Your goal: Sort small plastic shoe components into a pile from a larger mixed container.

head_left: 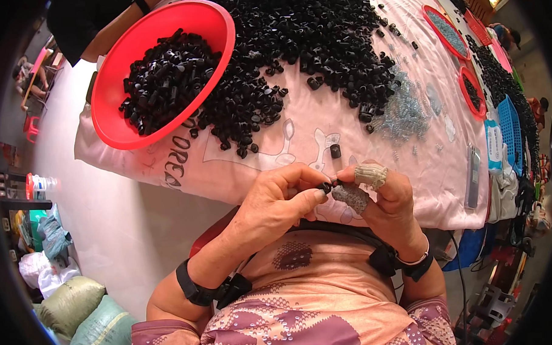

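My left hand pinches a small black plastic part between thumb and forefinger, close to my chest. My right hand, with cloth wraps on thumb and forefinger, meets it at the same part from the right. One more black part stands alone on the pink cloth just beyond my fingers. Further out spreads a big heap of black parts. A pile of small clear springs lies to the right of that heap.
A red bowl full of black parts sits at the table's left corner, a person's arm behind it. Smaller red trays, a blue basket and a flat grey case line the right side. Sacks lie on the floor at lower left.
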Demonstrator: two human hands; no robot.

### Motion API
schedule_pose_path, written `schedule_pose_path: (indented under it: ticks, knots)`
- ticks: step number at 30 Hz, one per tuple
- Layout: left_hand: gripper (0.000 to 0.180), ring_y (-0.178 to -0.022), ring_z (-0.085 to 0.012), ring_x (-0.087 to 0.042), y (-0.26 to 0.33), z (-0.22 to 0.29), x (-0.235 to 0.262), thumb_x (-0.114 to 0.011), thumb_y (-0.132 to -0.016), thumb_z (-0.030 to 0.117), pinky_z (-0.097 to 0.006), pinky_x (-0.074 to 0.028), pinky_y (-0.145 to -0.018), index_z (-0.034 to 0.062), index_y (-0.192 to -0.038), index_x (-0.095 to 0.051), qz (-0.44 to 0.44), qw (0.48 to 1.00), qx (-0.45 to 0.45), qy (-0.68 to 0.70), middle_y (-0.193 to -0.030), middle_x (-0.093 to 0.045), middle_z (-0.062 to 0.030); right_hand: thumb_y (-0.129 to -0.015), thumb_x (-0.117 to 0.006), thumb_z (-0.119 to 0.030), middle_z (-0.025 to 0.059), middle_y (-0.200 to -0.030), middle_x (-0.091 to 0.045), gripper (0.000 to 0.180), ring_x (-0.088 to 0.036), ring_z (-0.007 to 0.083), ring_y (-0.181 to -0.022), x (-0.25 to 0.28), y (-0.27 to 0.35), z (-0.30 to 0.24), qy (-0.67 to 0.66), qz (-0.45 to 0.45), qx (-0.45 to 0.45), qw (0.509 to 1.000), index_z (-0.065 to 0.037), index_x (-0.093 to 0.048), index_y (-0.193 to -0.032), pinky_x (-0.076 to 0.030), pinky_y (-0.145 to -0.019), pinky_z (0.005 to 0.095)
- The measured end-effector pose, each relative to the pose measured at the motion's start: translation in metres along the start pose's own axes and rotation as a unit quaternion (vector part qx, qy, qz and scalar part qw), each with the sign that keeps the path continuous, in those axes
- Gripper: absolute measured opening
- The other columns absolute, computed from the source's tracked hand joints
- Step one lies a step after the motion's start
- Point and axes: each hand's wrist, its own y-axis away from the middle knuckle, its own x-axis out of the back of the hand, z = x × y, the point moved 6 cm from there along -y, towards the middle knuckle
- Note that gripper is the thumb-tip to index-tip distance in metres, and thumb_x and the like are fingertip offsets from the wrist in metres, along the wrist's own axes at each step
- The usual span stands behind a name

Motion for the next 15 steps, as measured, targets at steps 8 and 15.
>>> schedule_pose_path:
  ticks: [8, 15]
  knots:
    - [0.021, -0.075, -0.0051, -0.061, 0.0, -0.002, 0.001, -0.064, -0.093, 0.015, -0.018, -0.046, -0.06, 0.0013, -0.11, -0.064, 0.004, 1.0, -0.01, -0.013, -0.091, -0.066, -0.0002, -0.071, -0.062, 0.01, 0.0149, -0.087, -0.069, 0.034, -0.069, 0.0307, -0.077, -0.002, -0.003, -0.012, 0.079, -0.025, 0.042, 0.996, -0.002, -0.068, -0.102, -0.055, -0.067, 0.0338]
    - [0.017, -0.071, -0.004, -0.058, -0.001, 0.001, -0.001, -0.062, -0.092, 0.01, -0.019, -0.047, -0.06, 0.0, -0.106, -0.064, 0.015, 0.999, -0.032, -0.025, -0.084, -0.063, 0.0012, -0.072, -0.059, 0.01, 0.0152, -0.09, -0.069, 0.033, -0.068, 0.0308, -0.079, -0.004, -0.003, -0.014, 0.097, -0.029, 0.054, 0.993, -0.001, -0.068, -0.101, -0.055, -0.068, 0.0353]
